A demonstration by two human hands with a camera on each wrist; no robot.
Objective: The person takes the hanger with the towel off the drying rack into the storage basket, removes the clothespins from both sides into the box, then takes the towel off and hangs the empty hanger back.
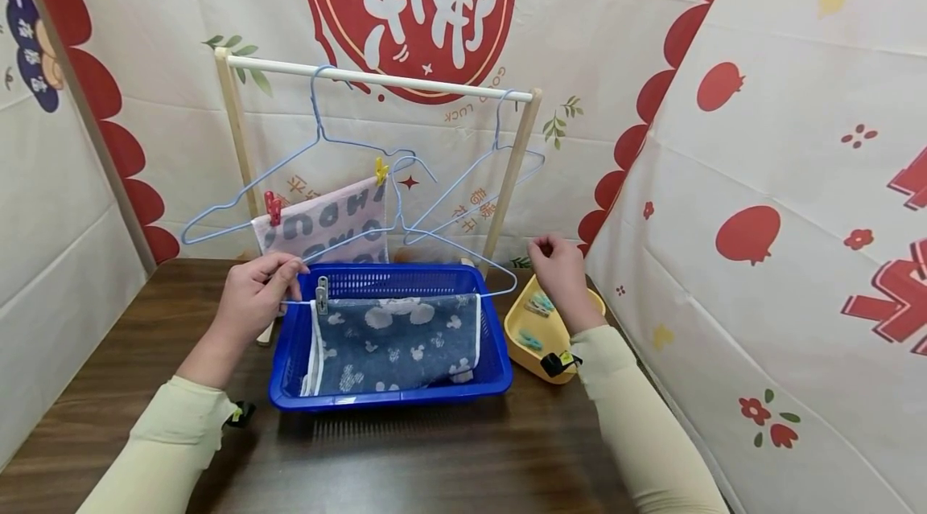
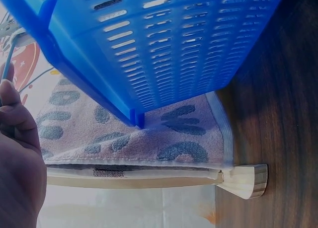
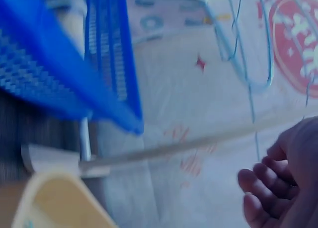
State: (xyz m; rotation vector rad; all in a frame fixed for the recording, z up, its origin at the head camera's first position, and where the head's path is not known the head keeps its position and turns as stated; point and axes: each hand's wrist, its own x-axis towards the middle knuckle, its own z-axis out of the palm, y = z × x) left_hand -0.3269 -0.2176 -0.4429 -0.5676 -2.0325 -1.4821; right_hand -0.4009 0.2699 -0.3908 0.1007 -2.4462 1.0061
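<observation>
We have left hand (image 1: 253, 293) pinching light-blue wire hanger (image 1: 400, 221) near left end; grey-blue patterned cloth (image 1: 394, 345) hangs right of hand, across blue plastic basket (image 1: 391, 399). Right hand (image 1: 561, 273) loosely curled, empty, near yellow plastic tray (image 1: 556, 333).

"GOOD LUCK" on backdrop (image 1: 601, 55), Chinese characters on red emblem (image 1: 426, 7), letters on pink towel (image 1: 322, 218)

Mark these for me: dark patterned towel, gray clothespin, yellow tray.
Dark patterned towel (image 1: 397, 347): head view, middle of its front.
Gray clothespin (image 1: 322, 296): head view, middle of its body.
Yellow tray (image 1: 554, 331): head view, bare patch of its floor.
</observation>
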